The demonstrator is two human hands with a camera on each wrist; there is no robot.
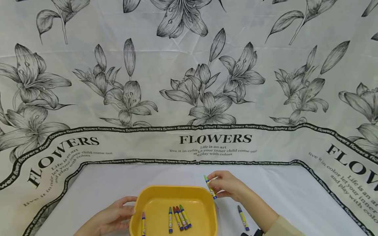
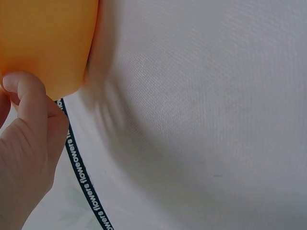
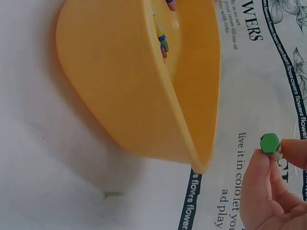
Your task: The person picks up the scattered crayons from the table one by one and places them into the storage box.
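Note:
My right hand point(image 1: 225, 185) pinches a light green crayon point(image 1: 210, 187) between thumb and fingers, just past the right rim of a yellow plastic bin point(image 1: 177, 188). In the right wrist view, the crayon point(image 3: 270, 143) shows its green hexagonal end. On the opposite side, my left hand point(image 1: 115, 216) holds the bin's left wall, its fingers bent at the rim in the left wrist view point(image 2: 31, 103). Inside the bin lie several crayons: a green one point(image 1: 170, 219), a close group of brown, red and green point(image 1: 185, 216), and a pink one point(image 1: 143, 224) by the left wall.
A grey crayon point(image 1: 243, 218) lies on the white table point(image 1: 265, 183), right of the bin. Close to my right forearm a black object point(image 1: 254, 232) shows at the bottom edge. Behind the table hangs a cloth with a flower print point(image 1: 195, 75).

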